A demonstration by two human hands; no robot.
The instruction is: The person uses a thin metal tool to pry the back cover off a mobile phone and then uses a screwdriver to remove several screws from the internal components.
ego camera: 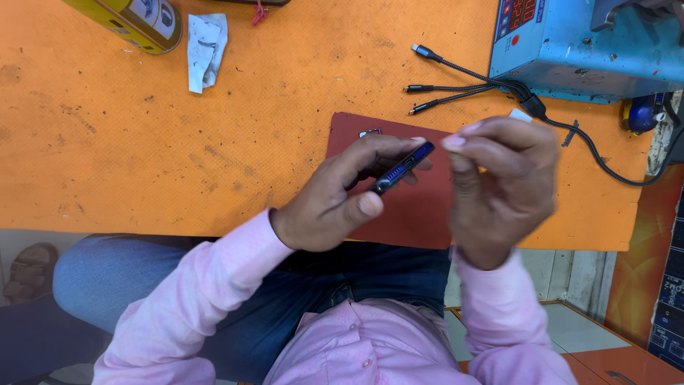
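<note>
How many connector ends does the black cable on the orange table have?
3: the top plug points up-left, the middle plug lies below it, the lowest plug is nearest the red mat. None seems hidden.

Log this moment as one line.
left hand: grips dark slim device | right hand: pinches small white piece | under: red mat, orange table

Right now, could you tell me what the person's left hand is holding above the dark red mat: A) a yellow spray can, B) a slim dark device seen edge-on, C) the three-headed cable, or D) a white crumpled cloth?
B: the left hand grips a slim dark device edge-on over the dark red mat, while the cloth, the can and the cable lie untouched on the orange table.
</note>
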